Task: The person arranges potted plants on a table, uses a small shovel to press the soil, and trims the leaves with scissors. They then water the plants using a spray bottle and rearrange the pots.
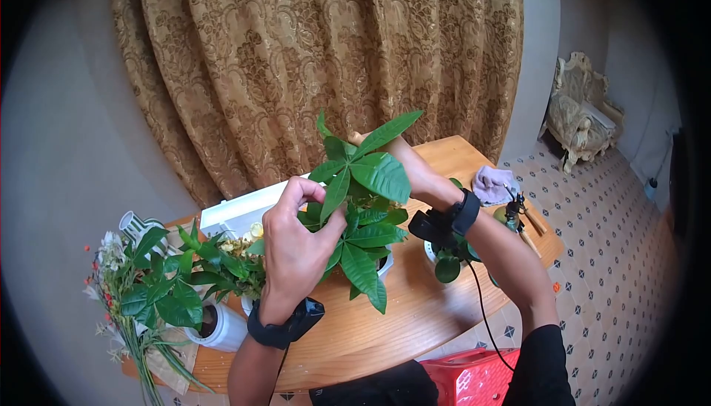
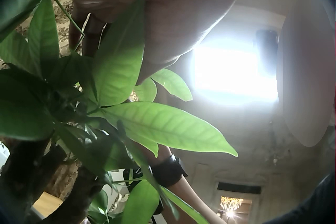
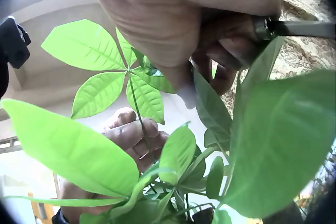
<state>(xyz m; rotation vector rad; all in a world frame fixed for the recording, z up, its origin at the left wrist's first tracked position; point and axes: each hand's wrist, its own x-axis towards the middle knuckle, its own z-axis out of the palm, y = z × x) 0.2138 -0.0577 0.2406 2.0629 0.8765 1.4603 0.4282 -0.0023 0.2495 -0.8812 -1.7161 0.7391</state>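
Note:
A potted plant with broad, glossy green leaves (image 1: pixel 363 265) stands at the middle of the wooden table, its white pot mostly covered by foliage. My left hand (image 1: pixel 296 232) is at the plant's left side, thumb and fingers curled in at a leaf stalk (image 3: pixel 137 103). Behind the upper leaves, my right hand (image 1: pixel 407 169) is partly hidden. It grips a small tool (image 3: pixel 302 28) with a metal collar and a dark shaft; the working end is out of sight. Leaves crowd close around both hands in the wrist views.
Left of the plant are a white pot (image 1: pixel 226 330) with leafy stems and a bunch of artificial flowers (image 1: pixel 111 250). A white planter box (image 1: pixel 248 206) lies behind. To the right are a lilac cloth (image 1: pixel 495 185), wooden-handled tools (image 1: pixel 533 221) and another plant (image 1: pixel 447 269). A red stool (image 1: pixel 474 380) stands in front.

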